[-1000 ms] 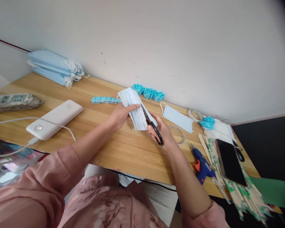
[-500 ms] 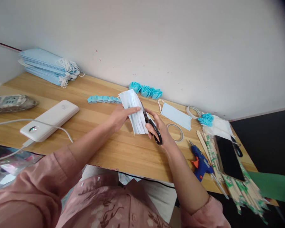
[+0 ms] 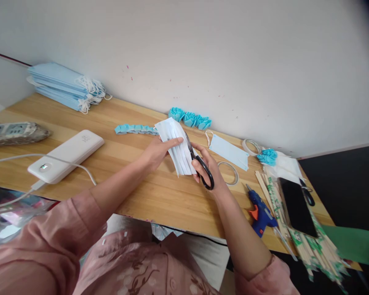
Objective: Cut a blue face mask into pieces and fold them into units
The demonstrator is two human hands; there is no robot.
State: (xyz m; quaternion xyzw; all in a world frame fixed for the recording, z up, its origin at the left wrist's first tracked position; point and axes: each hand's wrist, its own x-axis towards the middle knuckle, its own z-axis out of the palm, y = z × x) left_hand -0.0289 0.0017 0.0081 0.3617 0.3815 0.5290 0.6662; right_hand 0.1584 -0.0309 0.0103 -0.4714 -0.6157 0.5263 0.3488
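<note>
My left hand pinches a pale pleated face mask, thumb on top, above the middle of the table. Black-handled scissors are gripped in my right hand, their blades lying along the mask's right edge. Whether the blades are parted there is hard to see. Behind the mask lies a pleated blue strip, its right end hidden. Blue folded flowers stand in a row near the wall, and a blue face mask with a white ear loop lies to the right.
At the back left rests a stack of blue masks. A white power bank with a cable and a power strip lie left. Right are tape rolls, a blue glue gun, a phone and wrapped chopsticks.
The scissors and my right hand have shifted slightly right and down along the mask's edge. My left hand keeps its hold on the mask. The whole view has shifted a little.
</note>
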